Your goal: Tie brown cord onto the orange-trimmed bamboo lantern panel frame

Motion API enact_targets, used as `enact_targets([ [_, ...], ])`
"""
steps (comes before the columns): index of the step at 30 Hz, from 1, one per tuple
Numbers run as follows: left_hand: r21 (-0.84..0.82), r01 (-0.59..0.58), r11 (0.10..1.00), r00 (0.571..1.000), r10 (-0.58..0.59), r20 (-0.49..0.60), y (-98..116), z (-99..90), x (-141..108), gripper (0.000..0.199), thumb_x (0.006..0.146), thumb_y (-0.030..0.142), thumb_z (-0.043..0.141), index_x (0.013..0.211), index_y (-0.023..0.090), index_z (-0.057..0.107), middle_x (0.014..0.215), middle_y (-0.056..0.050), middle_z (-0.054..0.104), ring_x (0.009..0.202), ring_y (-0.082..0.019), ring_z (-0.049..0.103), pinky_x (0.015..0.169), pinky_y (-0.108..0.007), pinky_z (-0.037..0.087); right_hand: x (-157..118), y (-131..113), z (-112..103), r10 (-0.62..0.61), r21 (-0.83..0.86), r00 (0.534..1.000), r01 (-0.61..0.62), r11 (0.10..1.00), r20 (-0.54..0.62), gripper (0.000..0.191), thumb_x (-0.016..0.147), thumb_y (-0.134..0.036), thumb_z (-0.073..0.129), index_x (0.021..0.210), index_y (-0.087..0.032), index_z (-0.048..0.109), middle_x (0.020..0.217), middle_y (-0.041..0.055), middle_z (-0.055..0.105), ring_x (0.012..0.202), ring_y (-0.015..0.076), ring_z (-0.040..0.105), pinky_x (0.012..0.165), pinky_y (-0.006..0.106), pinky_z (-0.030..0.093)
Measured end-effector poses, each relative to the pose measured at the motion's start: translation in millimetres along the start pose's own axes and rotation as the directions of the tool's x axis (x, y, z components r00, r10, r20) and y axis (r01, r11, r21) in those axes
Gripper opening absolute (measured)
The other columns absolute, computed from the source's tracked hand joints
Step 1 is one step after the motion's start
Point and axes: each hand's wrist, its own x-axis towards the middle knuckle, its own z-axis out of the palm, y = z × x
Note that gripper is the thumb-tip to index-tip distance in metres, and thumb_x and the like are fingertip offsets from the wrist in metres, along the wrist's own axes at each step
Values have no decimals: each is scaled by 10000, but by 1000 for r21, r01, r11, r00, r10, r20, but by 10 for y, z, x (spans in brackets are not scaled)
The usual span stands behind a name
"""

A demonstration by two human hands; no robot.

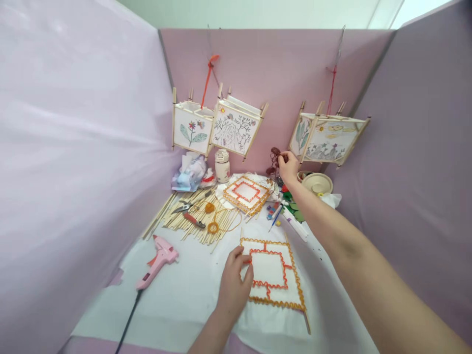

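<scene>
My right hand reaches to the back of the table, its fingers pinched on a bundle of dark brown yarn that hangs in loops. My left hand rests, fingers apart, at the left edge of a square white panel near the front. Wavy orange-yellow cord edges this panel, a smaller red-orange cord square sits inside, and short red pieces join the two. Thin sticks stick out at its corners. Behind it lies a stack of similar panels.
A pink glue gun with a black cable lies at left. Pruning shears and orange yarn lie on wooden sticks. Paper lanterns hang at the back. A white jar, markers and a beige lid stand around.
</scene>
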Motion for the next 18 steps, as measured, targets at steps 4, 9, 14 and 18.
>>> enact_targets([
  [4,-20,-31,999,999,30,-27,-15,22,6,234,863,189,468,1037,196,625,1299,-120,488,1258,-247,462,1059,-453,390,77,-428,-297,-31,409,994,71,910,-104,96,824,-278,531,847,-190,563,667,-26,566,565,128,537,554,260,446],
  [9,-70,-104,992,986,93,-141,-28,29,-6,276,858,193,500,1119,201,588,1313,-118,482,1255,-242,458,1063,-450,385,105,-1021,-834,-139,586,969,234,776,-202,119,814,-318,623,823,-212,569,620,-62,512,493,83,481,461,208,391],
  [14,-219,-179,959,953,114,-280,123,-60,-37,322,844,219,569,1166,222,579,1320,-97,501,1277,-237,433,1116,-443,314,-180,-1557,-1319,-221,671,948,317,671,-227,102,812,-274,653,819,-197,586,644,-66,512,486,53,449,443,185,372],
  [18,-713,8,701,981,-146,-132,387,-136,-109,328,842,309,614,1160,235,578,1281,-82,542,1239,-225,494,1078,-395,380,-874,-1697,-1506,-230,669,970,226,708,-84,73,849,-264,624,859,-208,577,636,-69,513,483,58,447,452,192,365],
])
